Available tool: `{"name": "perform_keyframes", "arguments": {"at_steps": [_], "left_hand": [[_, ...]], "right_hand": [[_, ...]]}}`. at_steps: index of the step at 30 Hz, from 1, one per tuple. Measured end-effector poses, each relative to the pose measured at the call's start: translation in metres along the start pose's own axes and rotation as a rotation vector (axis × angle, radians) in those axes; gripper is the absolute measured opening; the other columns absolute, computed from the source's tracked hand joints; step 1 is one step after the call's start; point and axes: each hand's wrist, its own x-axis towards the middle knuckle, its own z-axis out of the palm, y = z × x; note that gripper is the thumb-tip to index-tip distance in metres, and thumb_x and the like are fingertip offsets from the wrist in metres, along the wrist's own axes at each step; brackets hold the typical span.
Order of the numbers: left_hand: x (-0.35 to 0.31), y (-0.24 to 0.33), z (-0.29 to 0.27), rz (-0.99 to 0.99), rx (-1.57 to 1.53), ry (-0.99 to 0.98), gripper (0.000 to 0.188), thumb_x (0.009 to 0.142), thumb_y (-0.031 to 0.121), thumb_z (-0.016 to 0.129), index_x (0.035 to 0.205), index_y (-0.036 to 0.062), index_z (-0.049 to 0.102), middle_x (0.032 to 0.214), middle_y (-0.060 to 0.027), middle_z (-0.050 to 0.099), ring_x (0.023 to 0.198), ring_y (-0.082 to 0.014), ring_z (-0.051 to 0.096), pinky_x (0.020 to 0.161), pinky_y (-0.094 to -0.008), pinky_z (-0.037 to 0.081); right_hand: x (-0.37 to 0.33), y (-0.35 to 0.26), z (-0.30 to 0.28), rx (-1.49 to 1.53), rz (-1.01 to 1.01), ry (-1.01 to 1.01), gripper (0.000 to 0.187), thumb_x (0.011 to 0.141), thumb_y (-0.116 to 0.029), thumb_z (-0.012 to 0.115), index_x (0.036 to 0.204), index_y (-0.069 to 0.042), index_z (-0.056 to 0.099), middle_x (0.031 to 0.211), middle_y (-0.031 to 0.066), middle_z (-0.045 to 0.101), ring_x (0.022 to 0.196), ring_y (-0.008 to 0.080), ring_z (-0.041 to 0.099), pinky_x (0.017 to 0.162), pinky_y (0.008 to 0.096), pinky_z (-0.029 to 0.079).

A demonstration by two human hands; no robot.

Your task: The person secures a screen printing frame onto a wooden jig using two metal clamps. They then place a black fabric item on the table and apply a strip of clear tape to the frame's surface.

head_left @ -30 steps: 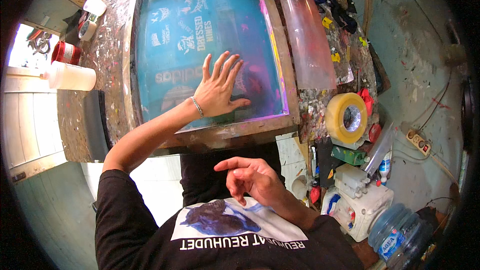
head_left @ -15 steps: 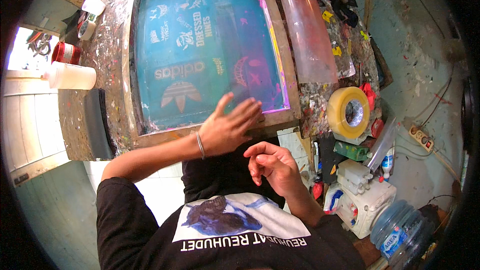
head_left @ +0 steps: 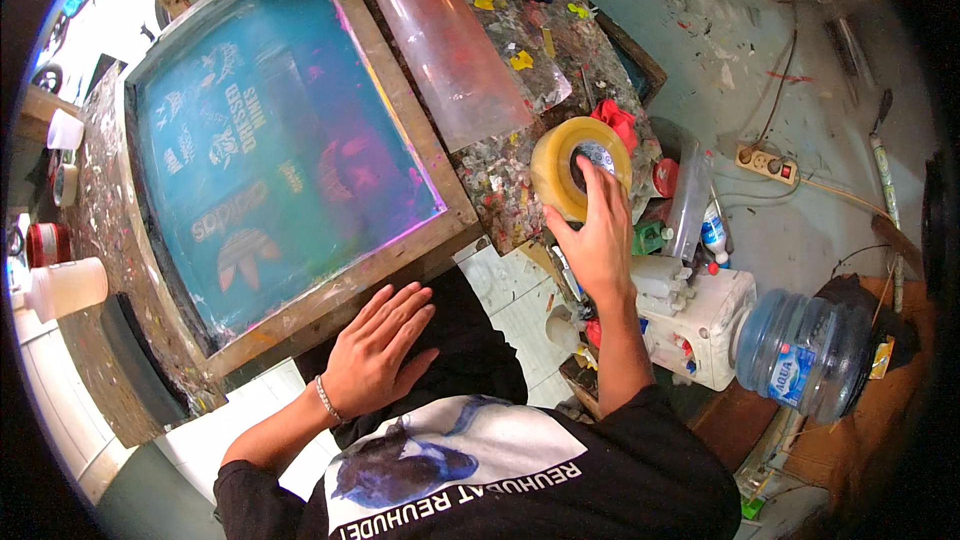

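A large roll of clear yellowish packing tape (head_left: 553,168) lies on the paint-spattered table at the right. My right hand (head_left: 600,235) grips its near side, fingertips at the core's hole and thumb against the outer edge. My left hand (head_left: 385,350) is held flat, fingers stretched out and holding nothing, just in front of the screen-printing frame (head_left: 330,315). Blue-green mesh (head_left: 290,90) fills that wooden frame, with several pale stencil designs and a purple-pink stain on its right part.
A clear plastic sheet (head_left: 450,60) lies curved beside the frame. Beyond the tape sit a red cloth (head_left: 615,123) and yellow scraps (head_left: 521,61). A white plastic container (head_left: 700,310) and a blue water jug (head_left: 800,355) stand at right. Cups and tape rolls line the left edge.
My right hand has reached forward and right from in front of my chest onto the tape roll. My left hand has drawn back from over the frame's near edge. The view has swung right.
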Motion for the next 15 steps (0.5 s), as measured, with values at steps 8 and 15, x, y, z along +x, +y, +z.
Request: {"name": "perform_keyframes", "arguments": {"at_steps": [8,15], "left_hand": [[0.164,-0.023,0.032,-0.026,0.264,0.223,0.068,0.075,0.033,0.076,0.133,0.0031,0.054,0.123,-0.0126,0.055,0.118,-0.0302,0.047,0.102,-0.0412,0.039],[0.198,-0.055,0.086,0.065,0.34,0.088,0.011,0.074,0.019,0.064,0.081,0.0142,0.071,0.106,-0.0026,0.063,0.11,-0.0203,0.052,0.094,-0.0372,0.04]], "right_hand": [[-0.003,0.025,0.006,-0.226,0.052,-0.279,0.081,0.069,-0.02,0.085,0.136,0.002,0.046,0.122,0.0201,0.062,0.117,0.0354,0.055,0.108,0.0463,0.032],[-0.018,0.043,0.015,-0.254,-0.03,-0.223,0.054,0.071,-0.017,0.083,0.117,-0.003,0.058,0.114,0.0109,0.065,0.117,0.0268,0.054,0.104,0.0485,0.027]]}}
